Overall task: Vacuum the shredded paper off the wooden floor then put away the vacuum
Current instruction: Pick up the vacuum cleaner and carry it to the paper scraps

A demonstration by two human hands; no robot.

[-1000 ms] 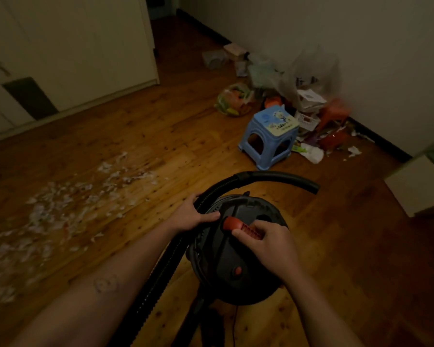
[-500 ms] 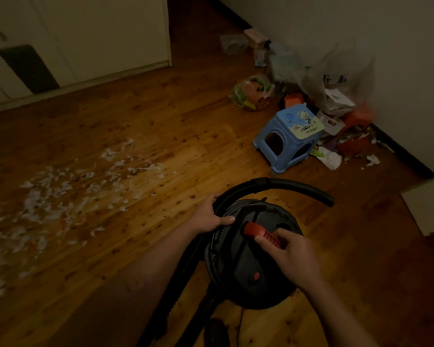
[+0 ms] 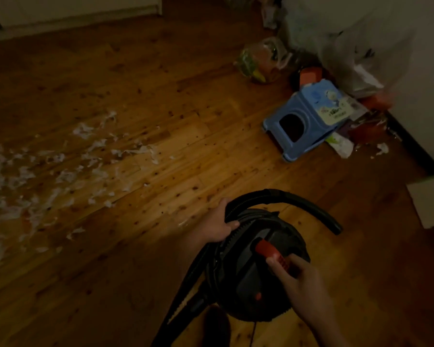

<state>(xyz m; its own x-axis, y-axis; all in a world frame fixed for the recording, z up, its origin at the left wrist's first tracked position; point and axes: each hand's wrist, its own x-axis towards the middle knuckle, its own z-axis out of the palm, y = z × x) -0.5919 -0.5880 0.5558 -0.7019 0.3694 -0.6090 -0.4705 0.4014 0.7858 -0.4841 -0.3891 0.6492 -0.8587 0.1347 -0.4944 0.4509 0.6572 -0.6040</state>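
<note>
The wooden floor (image 3: 186, 101) fills the view, dim and knotty. Shredded paper (image 3: 60, 171) lies across it from about nine o'clock inward: thin, white, curled scraps, dense at the left edge and thinning to stray flecks near the centre. None of it looks cleared yet.

The canister vacuum (image 3: 246, 279) sits at about five o'clock, well apart from the thick of the paper; it is round, black and glossy. A blue plastic stool (image 3: 308, 118) stands at two o'clock among bags and litter. The black hose (image 3: 286, 197) arches over the canister, its free end hanging loose at the right.

The left hand (image 3: 217, 225) grips the hose at the canister's rim. The right hand (image 3: 298, 279) curls around the red handle (image 3: 267, 249).

If the canister is lifted, the loose hose end could probably swing into the stool. The scraps look light enough for exhaust air to scatter them, and the poor light could hide stragglers.
</note>
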